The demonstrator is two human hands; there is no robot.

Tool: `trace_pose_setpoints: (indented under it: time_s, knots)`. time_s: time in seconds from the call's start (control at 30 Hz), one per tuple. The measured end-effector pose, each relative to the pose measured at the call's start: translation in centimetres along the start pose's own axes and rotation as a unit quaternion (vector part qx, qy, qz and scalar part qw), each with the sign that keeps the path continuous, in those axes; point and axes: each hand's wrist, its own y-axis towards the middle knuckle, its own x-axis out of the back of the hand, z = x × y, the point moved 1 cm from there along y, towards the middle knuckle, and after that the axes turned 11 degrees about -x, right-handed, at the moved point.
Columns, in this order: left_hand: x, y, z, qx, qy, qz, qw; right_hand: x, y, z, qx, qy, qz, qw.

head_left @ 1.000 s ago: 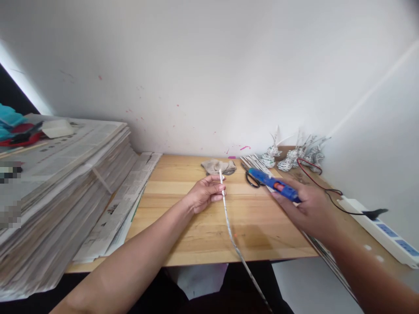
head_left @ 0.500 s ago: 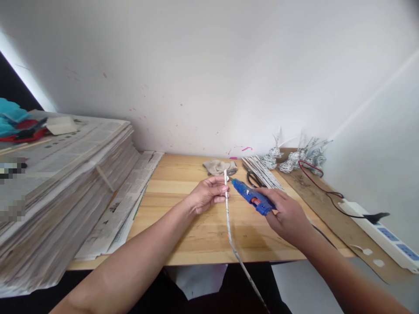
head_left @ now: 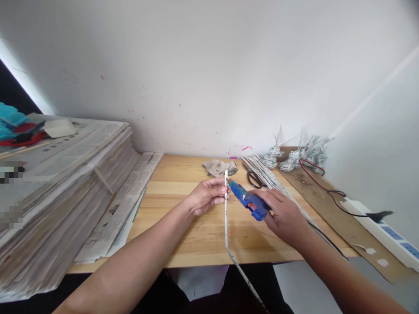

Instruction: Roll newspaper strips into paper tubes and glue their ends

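My left hand pinches a long thin rolled-paper tube close to its upper end. The tube stands upright above the table, then bends and runs down past the front edge toward my lap. In my right hand is a blue hot glue gun, its nozzle pointing up and left. The nozzle tip is at the tube's upper part, beside my left fingers; whether it touches the paper I cannot tell. Behind the hands lie a crumpled beige cloth and black-handled scissors.
A tall newspaper stack stands at the left, with loose newspaper sheets beside it. Paper tubes lie at the back right, near woven paper pieces. A white power strip rests on cardboard at the right.
The glue gun in my right hand has shifted slightly left and down, its nozzle now closer to the tube. My left hand keeps its pinch on the tube in about the same place.
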Motion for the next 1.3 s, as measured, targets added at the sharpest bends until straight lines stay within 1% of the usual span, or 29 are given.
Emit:
trace_pose_setpoints:
  time_s: [0.23, 0.4, 0.63, 0.73, 0.8, 0.87, 0.93, 1.0, 1.07, 1.1, 1.17, 1.2, 1.3]
  knots:
    - [0.1, 0.0, 0.0, 0.003, 0.002, 0.010, 1.000, -0.1, -0.3, -0.4, -0.002, 0.015, 0.015, 1.000]
    - [0.3, 0.1, 0.2, 0.003, 0.008, 0.011, 1.000, 0.0, -0.4, -0.4, -0.017, 0.018, 0.015, 1.000]
    - [0.3, 0.2, 0.2, 0.005, 0.006, 0.010, 1.000, 0.1, -0.4, -0.3, -0.012, 0.022, 0.019, 0.999]
    - [0.5, 0.3, 0.2, 0.000, 0.004, 0.007, 1.000, 0.6, -0.6, -0.4, -0.011, 0.027, 0.012, 1.000]
    - [0.5, 0.4, 0.2, -0.005, -0.002, 0.006, 1.000, 1.4, -0.7, -0.8, -0.023, 0.023, -0.008, 0.999]
    - [0.6, 0.4, 0.1, -0.008, -0.007, -0.002, 1.000, 2.5, -0.9, -2.0, -0.045, -0.002, -0.036, 0.998]
    - [0.5, 0.4, 0.0, -0.008, -0.008, -0.018, 1.000, 3.7, -1.2, -4.0, -0.056, -0.058, -0.051, 0.995]
    - [0.5, 0.4, -0.2, -0.011, -0.008, -0.038, 0.999, 4.7, -1.7, -6.6, -0.066, -0.120, -0.062, 0.989]
    - [0.6, 0.4, -0.3, -0.018, -0.008, -0.048, 0.999, 5.4, -2.5, -9.8, -0.107, -0.179, -0.064, 0.976]
    - [0.6, 0.4, -0.4, -0.021, -0.007, -0.050, 0.999, 5.6, -3.1, -11.4, -0.141, -0.207, -0.065, 0.966]
    - [0.8, 0.4, -0.4, -0.028, -0.006, -0.046, 0.999, 5.8, -4.4, -14.2, -0.201, -0.252, -0.045, 0.946]
    - [0.9, 0.5, -0.4, -0.030, -0.006, -0.044, 0.999, 5.7, -5.0, -15.4, -0.224, -0.270, -0.024, 0.936]
    - [1.2, 0.5, -0.4, -0.032, -0.006, -0.042, 0.999, 5.1, -6.6, -17.8, -0.279, -0.307, 0.021, 0.910]
